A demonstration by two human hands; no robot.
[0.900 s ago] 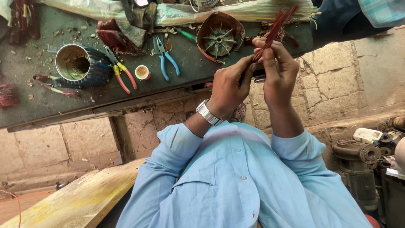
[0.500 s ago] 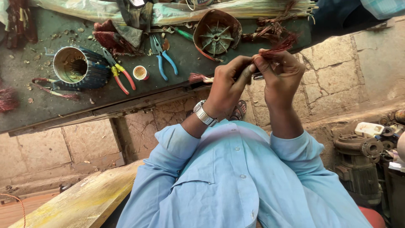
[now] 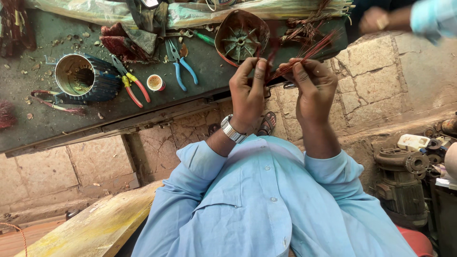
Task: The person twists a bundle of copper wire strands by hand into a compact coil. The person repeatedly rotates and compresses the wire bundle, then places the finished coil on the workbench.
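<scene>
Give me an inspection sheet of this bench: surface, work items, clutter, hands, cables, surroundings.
Surface: dark workbench, littered with chips.
Job's things: bundle of reddish copper wires, blurred, pinched between both hands.
Clutter: motor stator housing lying on its side, red-handled pliers, blue-handled pliers, small cup, fan cover, rags.
Hands: left hand, with a wristwatch, and right hand both grip the wires.
Cables: orange cord at the lower left.
Surroundings: stone floor, old motor, another person's hand.
</scene>
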